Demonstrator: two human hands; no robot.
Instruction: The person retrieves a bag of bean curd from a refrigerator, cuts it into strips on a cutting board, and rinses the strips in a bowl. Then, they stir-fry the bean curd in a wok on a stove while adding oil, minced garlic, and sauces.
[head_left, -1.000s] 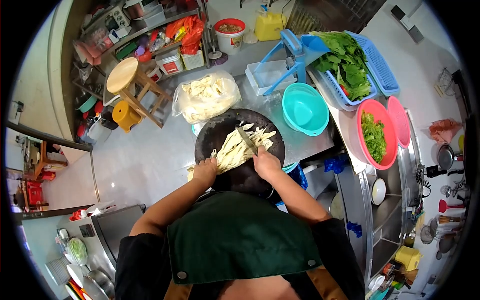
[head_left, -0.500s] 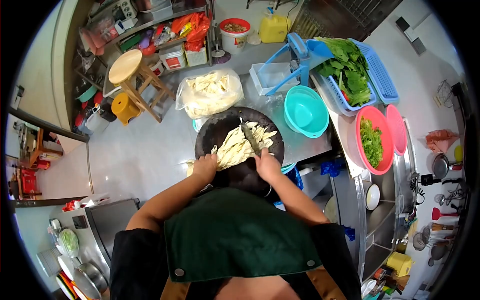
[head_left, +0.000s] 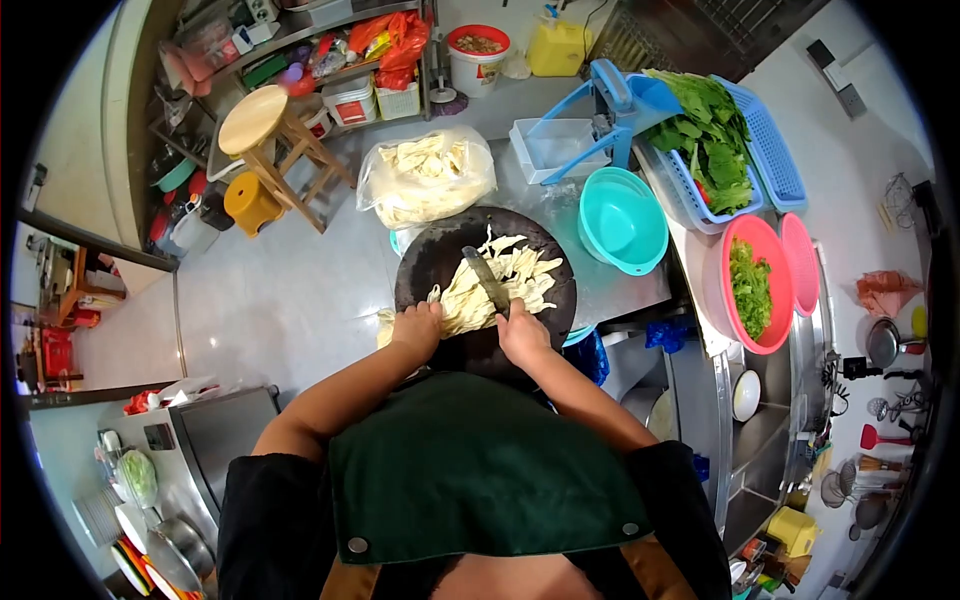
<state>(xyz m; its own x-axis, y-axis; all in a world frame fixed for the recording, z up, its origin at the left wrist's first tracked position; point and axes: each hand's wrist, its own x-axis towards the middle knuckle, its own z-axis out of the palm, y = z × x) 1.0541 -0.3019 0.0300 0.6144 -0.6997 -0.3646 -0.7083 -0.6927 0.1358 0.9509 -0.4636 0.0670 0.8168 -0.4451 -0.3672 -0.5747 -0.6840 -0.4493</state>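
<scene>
My right hand [head_left: 524, 332] is closed round the handle of a knife [head_left: 484, 276], whose dark, broad blade points away from me and to the left. The blade lies over a heap of pale cream strips [head_left: 465, 300], soft and tangled, on a round dark chopping board [head_left: 425, 262]. Curled over the near left end of the heap, my left hand [head_left: 417, 328] grips the strips, its fingertips partly hidden. Loose cut pieces spread over the board right of the blade. Some strips hang past the board's left edge.
Behind the board stands a clear plastic bag [head_left: 378, 190] full of the same strips. A turquoise basin [head_left: 645, 235] and a white tub [head_left: 550, 155] are to its right. Further right are a blue basket [head_left: 735, 205] of leafy greens and a pink basin [head_left: 725, 300]. A wooden stool [head_left: 255, 118] stands left.
My right hand and the knife have moved left across the heap, towards my left hand. More loose pieces lie to the right of the blade. The whole view has shifted slightly.
</scene>
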